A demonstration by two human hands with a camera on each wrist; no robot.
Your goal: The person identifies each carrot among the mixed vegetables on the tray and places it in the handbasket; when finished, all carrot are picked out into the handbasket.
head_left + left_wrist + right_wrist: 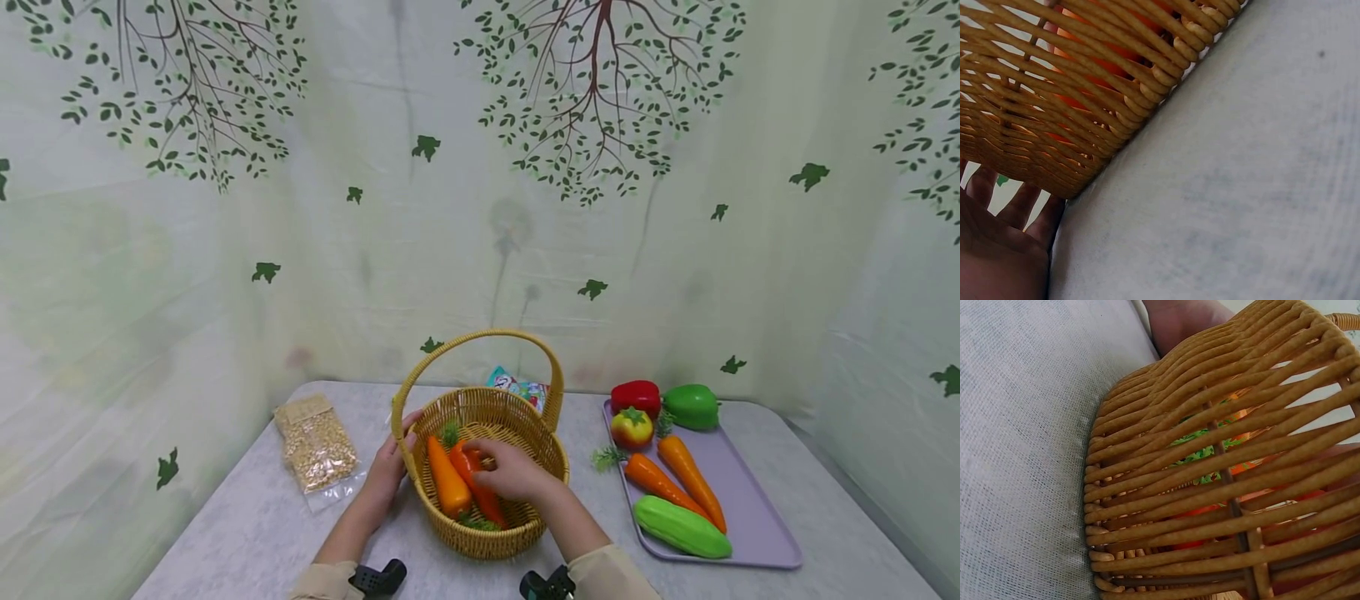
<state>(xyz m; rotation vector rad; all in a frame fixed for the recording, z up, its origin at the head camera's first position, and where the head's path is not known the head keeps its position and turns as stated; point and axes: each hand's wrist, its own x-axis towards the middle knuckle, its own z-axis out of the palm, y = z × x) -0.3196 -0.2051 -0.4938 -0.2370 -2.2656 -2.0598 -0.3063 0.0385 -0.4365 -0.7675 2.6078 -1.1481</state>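
Note:
A woven wicker basket [489, 546] with a tall arched handle stands on the table in the head view. My left hand [386, 467] rests against its left side below the handle, fingers spread along the outer wall. The left wrist view shows those fingers [1019, 203] extended around the wicker. Inside the basket, my right hand [513, 472] has curled fingers and thumb on a long red chili pepper [487, 497]. An orange carrot [447, 483] lies beside the pepper. Through the weave, green leaves [1197, 450] show in the right wrist view.
A purple tray [757, 521] at right carries a red bell pepper [636, 398], green bell pepper [692, 407], red-yellow fruit [632, 428], two carrots [692, 483] and a green cucumber-like vegetable [681, 527]. A bag of grains [318, 446] lies left; a colourful packet [517, 385] sits behind the basket.

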